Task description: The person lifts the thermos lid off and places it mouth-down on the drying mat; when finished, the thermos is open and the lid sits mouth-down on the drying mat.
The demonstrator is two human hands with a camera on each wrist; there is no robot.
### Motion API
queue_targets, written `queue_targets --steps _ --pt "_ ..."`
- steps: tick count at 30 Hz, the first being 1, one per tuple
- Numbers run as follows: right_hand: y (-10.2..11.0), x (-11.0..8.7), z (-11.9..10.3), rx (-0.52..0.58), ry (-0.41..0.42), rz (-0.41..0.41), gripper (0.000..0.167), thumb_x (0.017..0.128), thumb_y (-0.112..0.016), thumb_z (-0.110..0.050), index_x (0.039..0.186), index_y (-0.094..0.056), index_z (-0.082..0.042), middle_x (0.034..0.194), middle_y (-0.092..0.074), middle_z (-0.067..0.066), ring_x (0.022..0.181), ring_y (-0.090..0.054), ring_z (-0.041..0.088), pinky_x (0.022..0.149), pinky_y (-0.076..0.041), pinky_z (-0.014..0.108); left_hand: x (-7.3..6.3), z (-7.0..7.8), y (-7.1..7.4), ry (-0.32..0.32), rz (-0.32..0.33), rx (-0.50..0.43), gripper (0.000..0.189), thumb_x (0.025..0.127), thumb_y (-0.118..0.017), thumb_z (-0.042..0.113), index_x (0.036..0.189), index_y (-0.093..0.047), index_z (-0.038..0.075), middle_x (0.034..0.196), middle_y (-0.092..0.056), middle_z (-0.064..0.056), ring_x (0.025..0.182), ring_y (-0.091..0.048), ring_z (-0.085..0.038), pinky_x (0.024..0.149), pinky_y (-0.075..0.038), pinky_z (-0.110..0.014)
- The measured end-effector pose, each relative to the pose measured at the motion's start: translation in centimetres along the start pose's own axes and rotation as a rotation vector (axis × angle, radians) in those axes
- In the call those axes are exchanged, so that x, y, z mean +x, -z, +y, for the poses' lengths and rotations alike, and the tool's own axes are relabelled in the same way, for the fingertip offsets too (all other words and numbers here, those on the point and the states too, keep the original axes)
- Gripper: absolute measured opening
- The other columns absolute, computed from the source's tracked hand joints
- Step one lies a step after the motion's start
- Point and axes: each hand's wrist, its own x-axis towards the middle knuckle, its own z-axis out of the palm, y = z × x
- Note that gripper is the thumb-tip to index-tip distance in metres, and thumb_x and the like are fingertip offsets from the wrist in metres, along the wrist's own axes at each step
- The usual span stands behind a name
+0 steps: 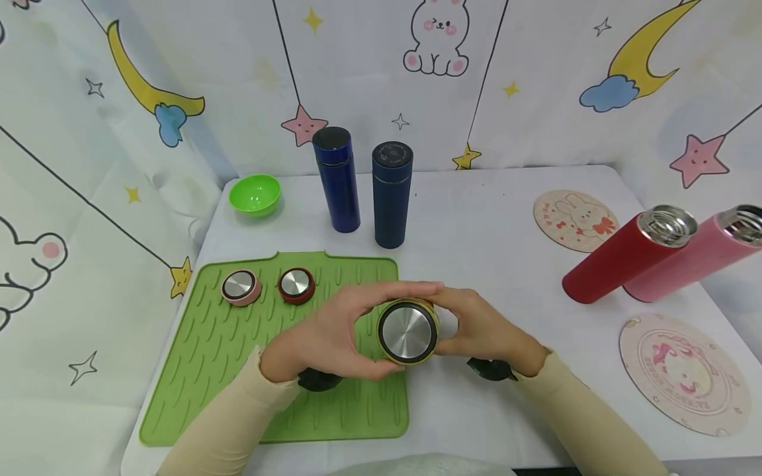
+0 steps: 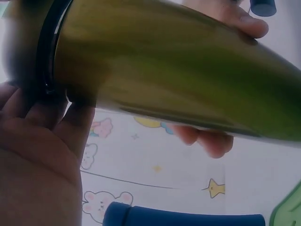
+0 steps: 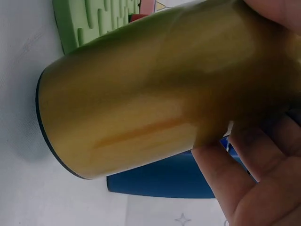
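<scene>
Both hands are around a gold thermos, its silver-topped lid [image 1: 408, 332] facing up toward the head camera. My left hand [image 1: 333, 334] curls its fingers and thumb around the lid end; in the left wrist view its fingers [image 2: 75, 125] lie at the dark ring below the lid. My right hand [image 1: 482, 330] grips the thermos body [image 3: 127, 108] from the other side, fingers under it in the right wrist view. The black-edged base shows close over the white cloth. Most of the body is hidden in the head view.
A green ribbed mat [image 1: 220, 370] bears a pink lid [image 1: 241, 288] and a red lid [image 1: 296, 285]. Behind stand a green bowl [image 1: 255, 196], a blue thermos [image 1: 339, 192] and a dark blue one [image 1: 391, 205]. Lidless red [image 1: 619, 261] and pink [image 1: 690, 261] thermoses stand right, near two round coasters [image 1: 684, 373].
</scene>
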Motion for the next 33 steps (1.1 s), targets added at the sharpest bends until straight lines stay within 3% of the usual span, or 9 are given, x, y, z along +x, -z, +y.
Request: queue_targets --steps 4,8,17,26,33 --pt "-0.1 -0.2 -0.1 -0.009 -0.001 0.009 0.074 0.069 -0.097 -0.011 0.135 -0.065 -0.011 0.130 -0.073 0.001 0.121 -0.068 0.013 0.106 -0.054 0.022 -0.1 0.0 -0.1 -0.030 -0.008 0.033 0.076 0.079 -0.086 0.004 0.146 -0.051 -0.005 0.146 -0.061 -0.022 0.139 -0.059 -0.024 0.117 -0.050 -0.039" --pt "0.0 -0.3 0.1 -0.020 0.014 0.041 0.075 0.068 -0.096 -0.007 0.136 -0.064 -0.011 0.130 -0.073 0.002 0.122 -0.068 0.014 0.107 -0.053 0.021 -0.1 -0.1 -0.2 -0.044 0.028 0.039 0.075 0.077 -0.087 0.003 0.144 -0.054 -0.005 0.144 -0.063 -0.022 0.139 -0.060 -0.025 0.116 -0.051 -0.040" --pt "-0.4 -0.6 0.1 -0.179 0.034 0.232 0.086 0.058 -0.097 0.001 0.137 -0.063 -0.001 0.128 -0.073 0.013 0.114 -0.071 0.023 0.108 -0.049 0.012 -0.4 -0.6 -1.0 -0.004 0.230 0.027 0.081 0.066 -0.096 0.000 0.138 -0.059 -0.006 0.136 -0.067 -0.027 0.134 -0.064 -0.024 0.114 -0.053 -0.040" --pt "-1.1 -0.5 -0.5 -0.355 0.016 0.442 0.086 0.057 -0.100 -0.005 0.136 -0.066 -0.004 0.123 -0.075 0.016 0.111 -0.074 0.031 0.111 -0.045 0.011 -0.3 -0.9 -2.0 0.012 0.397 0.011 0.084 0.063 -0.095 -0.007 0.138 -0.058 -0.007 0.138 -0.065 -0.026 0.135 -0.063 -0.021 0.112 -0.054 -0.039" --pt "-1.1 -0.6 -0.3 -0.319 0.028 0.419 0.084 0.058 -0.098 -0.006 0.136 -0.066 -0.003 0.123 -0.075 0.014 0.112 -0.074 0.027 0.110 -0.046 0.011 -0.2 -0.9 -2.0 0.023 0.401 0.000 0.090 0.058 -0.098 -0.005 0.138 -0.057 -0.007 0.138 -0.065 -0.026 0.135 -0.063 -0.021 0.113 -0.053 -0.040"
